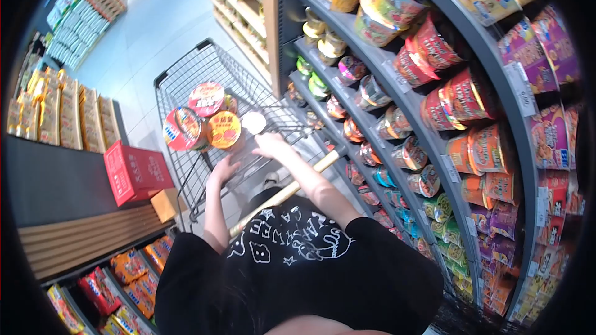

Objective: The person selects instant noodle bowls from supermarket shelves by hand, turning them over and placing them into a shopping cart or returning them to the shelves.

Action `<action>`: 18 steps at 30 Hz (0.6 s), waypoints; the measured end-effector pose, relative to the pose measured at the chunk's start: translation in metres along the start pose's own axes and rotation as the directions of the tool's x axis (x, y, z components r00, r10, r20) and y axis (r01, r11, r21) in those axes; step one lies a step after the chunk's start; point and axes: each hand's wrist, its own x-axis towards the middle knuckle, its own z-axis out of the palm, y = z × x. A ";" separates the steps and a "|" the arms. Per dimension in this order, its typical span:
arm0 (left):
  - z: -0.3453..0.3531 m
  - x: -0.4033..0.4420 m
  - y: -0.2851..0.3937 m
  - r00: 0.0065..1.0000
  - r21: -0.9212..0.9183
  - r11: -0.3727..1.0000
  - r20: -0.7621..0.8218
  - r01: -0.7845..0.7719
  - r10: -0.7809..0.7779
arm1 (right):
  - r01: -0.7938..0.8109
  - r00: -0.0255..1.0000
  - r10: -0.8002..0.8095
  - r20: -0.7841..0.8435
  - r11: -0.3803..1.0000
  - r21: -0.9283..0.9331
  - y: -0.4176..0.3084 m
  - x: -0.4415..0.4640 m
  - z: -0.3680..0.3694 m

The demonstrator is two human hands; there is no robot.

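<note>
The cart (162, 78) I'm looking down into is thin dark wire in an open grid, with a pale yellow handle bar (282, 196) across the near end. Inside it, three round tubs sit bunched together, shiny printed tops up: a pink tub (207, 98), a red tub (181, 128) and a yellow-orange tub (224, 129). Just right of them there's a plain white disc (253, 122), too washed out for me to say if it's a lid or a whole cup. The tub sides are mostly hidden, the patch between the hands is a blur to me, and my view's black round border cuts off the noodle packs (552, 136) on the right. Left hand (223, 169): fingers loosely spread, nothing visible in it, just below the yellow-orange tub. Right hand (271, 146): reaching close to the white disc, but I can't tell whether it's gripping anything.
</note>
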 end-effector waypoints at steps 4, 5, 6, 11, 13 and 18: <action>0.001 -0.013 0.026 1.000 0.012 1.000 0.003 -0.015 0.015 | -0.038 0.999 0.038 -0.032 0.999 0.004 -0.004 -0.010 -0.002; 0.005 -0.011 0.023 0.999 0.022 0.999 -0.014 -0.034 0.034 | -0.041 0.999 0.041 -0.006 0.999 0.001 -0.004 -0.009 -0.001; 0.002 -0.016 0.030 1.000 0.024 1.000 -0.010 -0.018 0.018 | -0.043 0.999 0.043 0.019 0.999 -0.003 -0.003 -0.006 0.001; 0.016 -0.004 0.002 0.998 -0.007 0.998 -0.035 -0.060 0.060 | 0.029 0.998 -0.030 -0.063 1.000 -0.009 0.007 0.003 0.023; 0.014 -0.007 0.004 0.999 0.009 0.999 -0.030 -0.044 0.044 | 0.018 0.999 -0.019 -0.040 1.000 -0.007 0.003 -0.002 0.015; 0.011 -0.008 0.011 0.999 0.051 0.998 0.013 0.035 -0.036 | 0.003 1.000 -0.004 0.005 1.000 0.027 -0.003 -0.010 0.001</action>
